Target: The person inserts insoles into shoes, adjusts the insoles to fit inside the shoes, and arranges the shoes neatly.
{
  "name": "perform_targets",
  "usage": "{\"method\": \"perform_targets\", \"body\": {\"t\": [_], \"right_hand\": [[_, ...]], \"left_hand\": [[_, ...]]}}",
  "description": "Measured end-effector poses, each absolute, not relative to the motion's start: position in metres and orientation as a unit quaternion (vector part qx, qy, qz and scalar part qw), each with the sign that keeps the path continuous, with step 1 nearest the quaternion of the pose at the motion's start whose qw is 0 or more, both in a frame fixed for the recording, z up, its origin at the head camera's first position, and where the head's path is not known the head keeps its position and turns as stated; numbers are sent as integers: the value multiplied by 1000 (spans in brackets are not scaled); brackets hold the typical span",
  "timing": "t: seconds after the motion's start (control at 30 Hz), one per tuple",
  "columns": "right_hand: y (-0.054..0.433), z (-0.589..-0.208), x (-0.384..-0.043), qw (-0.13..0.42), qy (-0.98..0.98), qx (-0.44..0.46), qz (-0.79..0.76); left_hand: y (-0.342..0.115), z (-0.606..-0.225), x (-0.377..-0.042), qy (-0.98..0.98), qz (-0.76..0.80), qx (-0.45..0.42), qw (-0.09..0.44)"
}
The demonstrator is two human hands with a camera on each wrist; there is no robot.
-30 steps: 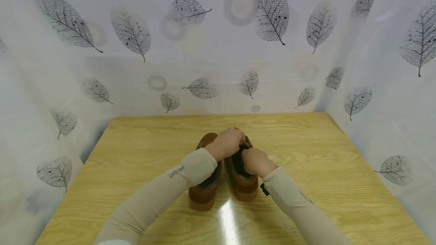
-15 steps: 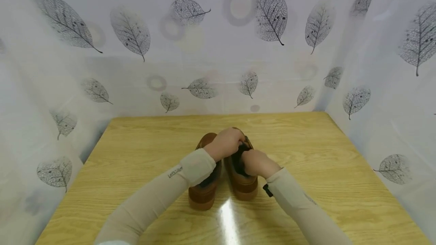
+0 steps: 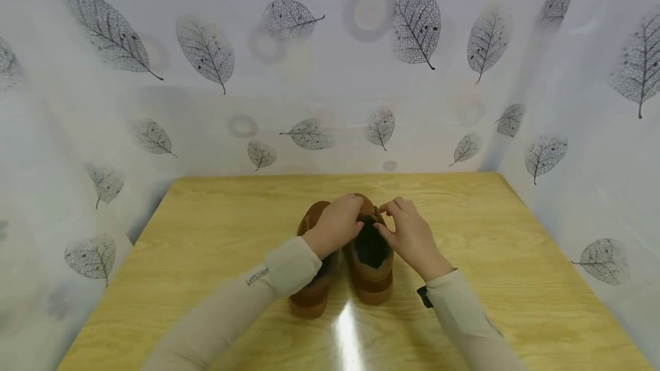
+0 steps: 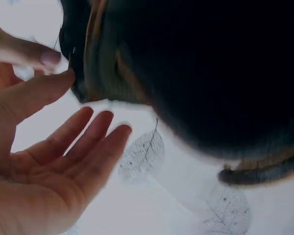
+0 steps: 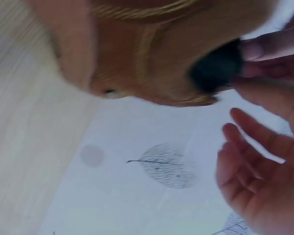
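Observation:
Two brown shoes stand side by side on a wooden table, the left shoe [image 3: 309, 302] partly hidden under my left forearm. My left hand [image 3: 335, 225] reaches over it to the front of the right shoe [image 3: 372, 282]. Its thumb is at the edge of the dark tongue [image 4: 77, 73] in the left wrist view, while its other fingers spread apart from the shoe. On the other side of the shoe opening is my right hand [image 3: 415, 242]. There, thumb and fingers are parted, with the thumb close to the dark lining [image 5: 215, 68] in the right wrist view. Whether it touches, I cannot tell.
Pale wood-grain table [image 3: 232, 210] surrounds the shoes, with a bright reflection in front of them. A white curtain [image 3: 330, 85] with a leaf print rises behind the table and along both sides.
My right hand has come up out of the right shoe's opening and moved rightward, its fingers spreading. My left hand's thumb and fingers have parted. The shoes stay in place.

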State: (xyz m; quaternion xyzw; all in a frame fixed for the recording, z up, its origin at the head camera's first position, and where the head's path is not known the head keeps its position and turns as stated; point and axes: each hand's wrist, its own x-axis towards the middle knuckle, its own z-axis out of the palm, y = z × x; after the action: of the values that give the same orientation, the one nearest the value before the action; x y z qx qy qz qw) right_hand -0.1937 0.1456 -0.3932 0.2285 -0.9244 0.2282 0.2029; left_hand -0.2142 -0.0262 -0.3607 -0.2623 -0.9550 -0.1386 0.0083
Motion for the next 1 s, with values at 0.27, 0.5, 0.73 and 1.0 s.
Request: {"method": "perform_targets", "body": {"t": [0.27, 0.5, 0.73, 1.0], "right_hand": [[145, -412, -215, 261, -900, 310, 160], [143, -414, -211, 282, -887, 325, 166], [142, -419, -207, 278, -885, 329, 179], [143, -424, -202, 277, -886, 328, 174]], "left_hand": [[-10, -375, -202, -942, 79, -290, 151], [-2, -374, -194, -939, 123, -292, 132], [-1, -370, -190, -944, 127, -289, 96], [-3, -366, -185, -953, 111, -277, 49]]}}
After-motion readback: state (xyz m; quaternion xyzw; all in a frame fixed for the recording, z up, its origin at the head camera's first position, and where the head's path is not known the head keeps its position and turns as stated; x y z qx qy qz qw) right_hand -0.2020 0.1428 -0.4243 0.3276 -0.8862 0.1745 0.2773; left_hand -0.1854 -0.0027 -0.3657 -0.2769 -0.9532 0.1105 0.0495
